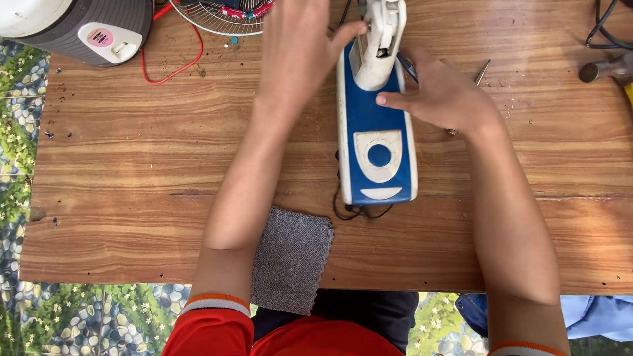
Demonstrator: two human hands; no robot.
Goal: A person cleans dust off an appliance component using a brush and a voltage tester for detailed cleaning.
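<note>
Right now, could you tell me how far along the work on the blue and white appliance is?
Early stage. The blue and white appliance lies on the wooden table, casing closed. Left hand grips its white handle; right hand steadies its side. A screwdriver lies unused beside it.

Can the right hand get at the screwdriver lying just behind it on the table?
Probably yes: the screwdriver lies bare on the wooden table beside the right hand, nothing between them, though that hand now rests on the blue iron.

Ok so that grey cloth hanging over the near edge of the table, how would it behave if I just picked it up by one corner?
The grey cloth would probably go floppy and drape, since its lower part already hangs past the table edge. It looks thin and woven, so likely light. Its rough weave on bare wood suggests it would drag rather than slide freely, and being half off the edge, a small tug might drop it.
</note>
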